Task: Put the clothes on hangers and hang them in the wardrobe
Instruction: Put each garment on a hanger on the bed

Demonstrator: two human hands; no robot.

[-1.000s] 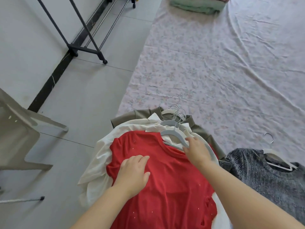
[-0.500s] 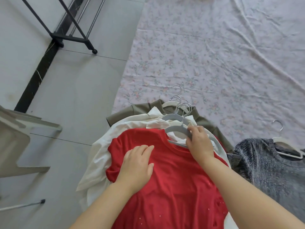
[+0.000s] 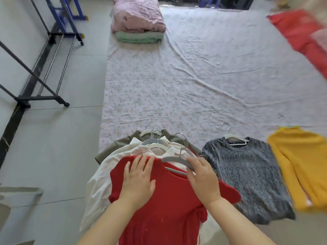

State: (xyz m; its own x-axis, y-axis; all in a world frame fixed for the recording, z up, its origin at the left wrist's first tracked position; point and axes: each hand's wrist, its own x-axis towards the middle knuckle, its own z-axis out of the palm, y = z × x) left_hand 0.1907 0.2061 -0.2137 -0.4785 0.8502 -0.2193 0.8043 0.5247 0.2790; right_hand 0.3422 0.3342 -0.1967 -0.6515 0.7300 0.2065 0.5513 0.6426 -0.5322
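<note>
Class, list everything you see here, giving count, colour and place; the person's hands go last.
red top: one, red, on top of the pile
grey hanger: one, grey, at the red top's neckline
pale shirts: at least two, whitish, under the red top
olive garment: one, olive, pile's bottom
grey sweater: one, speckled grey, right of the pile
yellow garment: one, yellow, far right
red cloth: one, red, top right
floral sheet: one, pale, spread on the floor
folded blankets: two, pink over green, sheet's far end
clothes rack: one, black, far left
left hand: one, flat on the red top
right hand: one, grips the grey hanger
</note>
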